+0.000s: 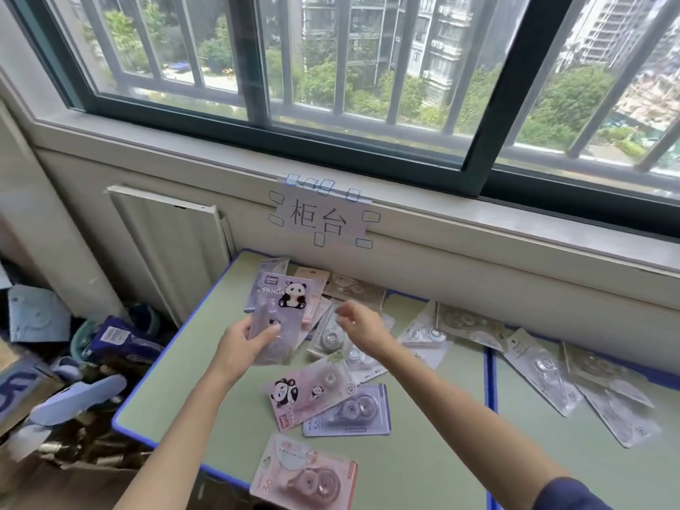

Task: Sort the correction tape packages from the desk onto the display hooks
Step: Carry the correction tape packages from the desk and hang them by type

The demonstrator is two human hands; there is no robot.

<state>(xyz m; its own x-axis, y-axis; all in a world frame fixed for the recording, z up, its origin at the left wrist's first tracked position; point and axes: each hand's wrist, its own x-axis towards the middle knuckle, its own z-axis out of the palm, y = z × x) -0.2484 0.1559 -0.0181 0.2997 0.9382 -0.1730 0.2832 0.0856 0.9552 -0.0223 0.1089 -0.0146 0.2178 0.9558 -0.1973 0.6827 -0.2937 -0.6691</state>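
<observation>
My left hand [241,344] grips a lilac panda correction tape package [281,311] by its lower part and holds it upright above the green desk [220,417]. My right hand [358,323] hovers just to its right with loosely curled fingers, holding nothing, over a clear-blister package [331,338]. A pink panda package [307,393], a lilac package [349,412] and a pink package [305,474] lie flat near the front. Several more packages are scattered toward the back and on the right desk [574,473]. No display hooks are in view.
A paper sign [320,219] is taped to the wall under the window sill [478,219]. Left of the desk, the floor holds boxes, blue slippers [79,399] and bags. A white board [173,244] leans against the wall.
</observation>
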